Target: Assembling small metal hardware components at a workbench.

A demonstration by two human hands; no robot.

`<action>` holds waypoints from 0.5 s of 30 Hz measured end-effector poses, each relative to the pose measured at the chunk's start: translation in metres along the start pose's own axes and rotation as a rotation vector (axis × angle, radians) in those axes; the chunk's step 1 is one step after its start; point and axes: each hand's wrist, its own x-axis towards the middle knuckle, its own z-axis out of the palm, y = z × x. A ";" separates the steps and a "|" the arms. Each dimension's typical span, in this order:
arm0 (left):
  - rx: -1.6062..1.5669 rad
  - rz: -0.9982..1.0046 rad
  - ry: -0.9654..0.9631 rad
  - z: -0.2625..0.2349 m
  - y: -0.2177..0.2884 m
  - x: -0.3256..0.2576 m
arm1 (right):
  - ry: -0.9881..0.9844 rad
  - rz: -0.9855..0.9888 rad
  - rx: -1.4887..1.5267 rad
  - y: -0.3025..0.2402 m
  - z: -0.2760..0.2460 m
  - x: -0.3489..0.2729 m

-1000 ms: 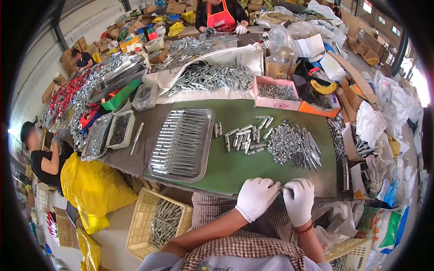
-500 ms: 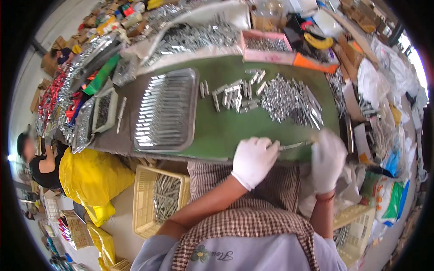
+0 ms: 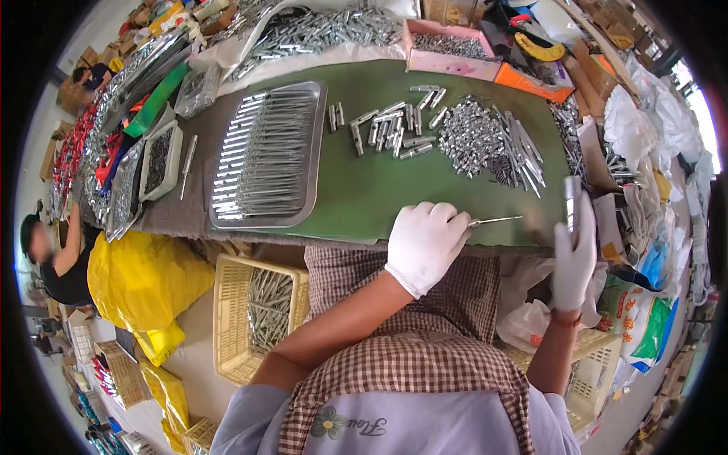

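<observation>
My left hand point(image 3: 428, 246), in a white glove, is closed at the front edge of the green tabletop. A thin, pointed metal rod point(image 3: 500, 220) sticks out of its fingers to the right. My right hand point(image 3: 574, 265), gloved too, is upright at the table's right edge. A short silver cylinder point(image 3: 571, 203) stands between its thumb and fingers. Ahead lie a pile of small silver metal parts point(image 3: 470, 140), slim pointed rods point(image 3: 519, 148) and several silver tubes point(image 3: 390, 129). On the left a metal tray point(image 3: 313, 174) bears rows of finished-looking silver pens or rods.
A pink box point(image 3: 444, 62) of small parts and a heap of silver pieces point(image 3: 318, 34) line the back. A white bin point(image 3: 163, 163) stands left. Yellow crates point(image 3: 227, 326) flank my lap. Yellow bags point(image 3: 144, 280) and another person point(image 3: 57, 258) are at far left.
My right hand has moved right, away from the rod in my left hand, to the silver cylinder at the table's edge. The left hand keeps the rod. The whole view has shifted slightly.
</observation>
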 end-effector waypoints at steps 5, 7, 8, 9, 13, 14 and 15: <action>-0.003 0.031 0.016 -0.001 -0.004 0.002 | -0.526 -0.014 -0.439 -0.067 0.027 -0.048; 0.012 0.028 0.026 -0.001 -0.003 0.001 | -0.369 -0.092 -0.273 -0.064 0.032 -0.049; 0.027 0.027 0.033 0.000 -0.002 0.001 | -0.212 -0.165 -0.105 -0.063 0.033 -0.050; 0.028 0.027 0.030 0.000 -0.002 0.001 | -0.148 -0.126 -0.067 -0.065 0.032 -0.049; -0.008 0.017 0.019 0.001 -0.002 0.002 | -0.416 0.095 -0.166 -0.061 0.037 -0.055; -0.034 0.023 0.045 0.001 -0.003 0.002 | -0.341 0.042 -0.098 -0.057 0.033 -0.054; -0.030 0.023 0.047 0.000 -0.002 0.004 | -0.271 -0.018 -0.027 -0.051 0.031 -0.052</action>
